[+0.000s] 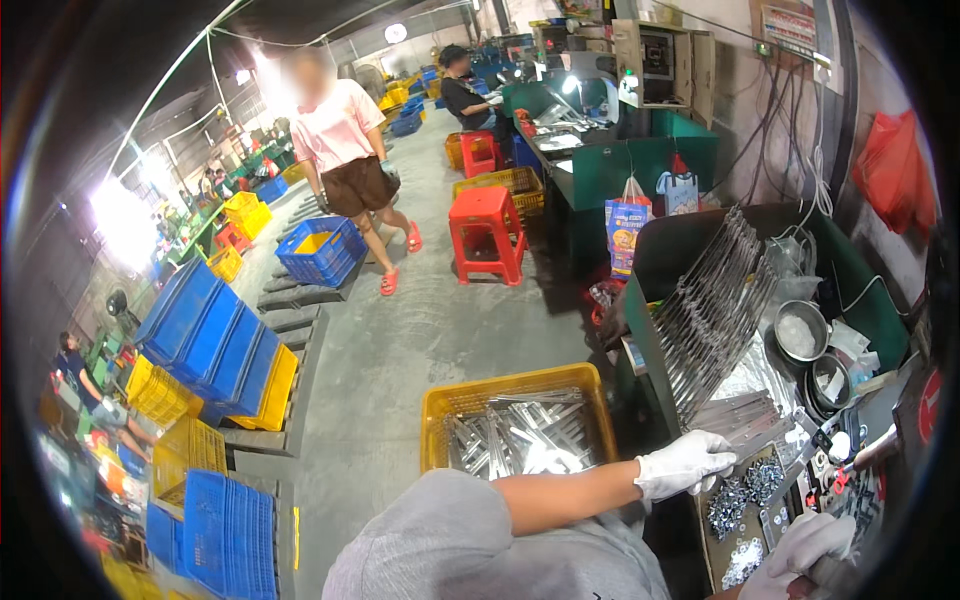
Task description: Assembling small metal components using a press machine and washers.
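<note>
My left hand (685, 466), in a white glove, reaches across to the workbench. Its bent fingers lie close together at the near end of a stack of thin metal strips (742, 422); what they grip, if anything, is hidden. Just below it are a pile of small dark metal fasteners (745, 492) and a heap of pale washers (743, 560). My right hand (803, 556), also white-gloved, is at the lower right with curled fingers, near red-handled and black tools (845, 490). What lies in its grasp cannot be made out.
A yellow crate (432, 425) of flat metal parts stands left of the bench. Long metal rods (705, 310) lean inside the green bench wall (650, 350), beside metal bowls (801, 330). Red stools (487, 215), stacked blue crates (205, 340) and a walking person (340, 140) are farther off.
</note>
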The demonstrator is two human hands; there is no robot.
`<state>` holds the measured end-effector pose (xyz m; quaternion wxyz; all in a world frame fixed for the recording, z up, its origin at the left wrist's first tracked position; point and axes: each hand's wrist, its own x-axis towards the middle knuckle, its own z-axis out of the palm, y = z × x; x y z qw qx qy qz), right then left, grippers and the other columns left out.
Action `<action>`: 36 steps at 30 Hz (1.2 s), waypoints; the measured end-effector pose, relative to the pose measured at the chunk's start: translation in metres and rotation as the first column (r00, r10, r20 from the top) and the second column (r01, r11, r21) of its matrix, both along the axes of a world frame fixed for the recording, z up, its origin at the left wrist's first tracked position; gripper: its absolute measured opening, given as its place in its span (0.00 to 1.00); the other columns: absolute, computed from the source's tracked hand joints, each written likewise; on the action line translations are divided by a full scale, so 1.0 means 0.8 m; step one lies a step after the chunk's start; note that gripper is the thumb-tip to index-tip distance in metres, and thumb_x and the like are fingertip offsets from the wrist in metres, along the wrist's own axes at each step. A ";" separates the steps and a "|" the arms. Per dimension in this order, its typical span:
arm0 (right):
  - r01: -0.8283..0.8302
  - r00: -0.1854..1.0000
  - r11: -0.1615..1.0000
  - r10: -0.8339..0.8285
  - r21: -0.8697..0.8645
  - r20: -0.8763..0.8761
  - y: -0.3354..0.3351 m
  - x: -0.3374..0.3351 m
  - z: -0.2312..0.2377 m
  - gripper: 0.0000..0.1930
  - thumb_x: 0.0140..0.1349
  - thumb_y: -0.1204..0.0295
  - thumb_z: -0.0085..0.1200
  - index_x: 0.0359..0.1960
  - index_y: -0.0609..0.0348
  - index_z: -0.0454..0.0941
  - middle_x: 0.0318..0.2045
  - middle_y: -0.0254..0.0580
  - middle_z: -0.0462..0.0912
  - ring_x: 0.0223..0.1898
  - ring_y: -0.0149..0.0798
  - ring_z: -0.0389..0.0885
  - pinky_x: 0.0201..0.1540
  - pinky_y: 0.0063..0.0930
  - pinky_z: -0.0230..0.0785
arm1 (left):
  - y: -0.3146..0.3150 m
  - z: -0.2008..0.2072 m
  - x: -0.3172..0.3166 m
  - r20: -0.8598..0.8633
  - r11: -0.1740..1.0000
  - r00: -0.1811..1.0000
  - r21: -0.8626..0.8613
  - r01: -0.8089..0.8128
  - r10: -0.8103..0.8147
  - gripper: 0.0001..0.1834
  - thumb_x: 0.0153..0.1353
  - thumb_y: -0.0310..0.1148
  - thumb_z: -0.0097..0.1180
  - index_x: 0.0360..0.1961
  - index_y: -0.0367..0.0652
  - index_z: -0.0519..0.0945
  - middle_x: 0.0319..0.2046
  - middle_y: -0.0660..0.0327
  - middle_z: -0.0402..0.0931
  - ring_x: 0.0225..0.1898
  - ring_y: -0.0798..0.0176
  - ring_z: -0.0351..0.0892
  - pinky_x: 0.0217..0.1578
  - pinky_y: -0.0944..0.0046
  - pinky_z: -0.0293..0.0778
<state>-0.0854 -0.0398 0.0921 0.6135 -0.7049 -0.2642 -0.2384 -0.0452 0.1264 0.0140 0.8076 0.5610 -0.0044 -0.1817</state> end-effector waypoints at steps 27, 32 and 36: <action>-0.206 0.979 0.978 0.205 0.025 0.020 0.027 -0.004 0.006 0.13 0.64 0.76 0.45 0.44 0.76 0.72 0.33 0.52 0.77 0.31 0.40 0.76 0.33 0.27 0.71 | 0.035 -0.002 -0.025 -0.035 0.999 0.998 0.032 -0.043 0.044 0.10 0.68 0.36 0.48 0.36 0.40 0.74 0.24 0.69 0.71 0.17 0.78 0.66 0.17 0.76 0.63; -0.239 0.971 0.971 0.239 0.025 0.013 0.028 -0.001 0.007 0.13 0.63 0.76 0.45 0.43 0.76 0.72 0.32 0.52 0.77 0.30 0.40 0.76 0.32 0.27 0.71 | 0.036 -0.007 -0.023 -0.026 0.998 0.998 0.028 -0.060 0.061 0.10 0.68 0.35 0.47 0.39 0.39 0.74 0.24 0.69 0.71 0.17 0.78 0.66 0.17 0.76 0.63; -0.261 0.965 0.965 0.260 0.025 0.022 0.027 0.003 0.010 0.12 0.63 0.76 0.45 0.43 0.76 0.72 0.31 0.51 0.77 0.30 0.40 0.76 0.31 0.27 0.70 | 0.030 0.002 -0.023 -0.035 0.998 0.998 -0.003 -0.057 0.057 0.10 0.68 0.35 0.47 0.37 0.40 0.74 0.24 0.69 0.71 0.17 0.78 0.65 0.16 0.77 0.62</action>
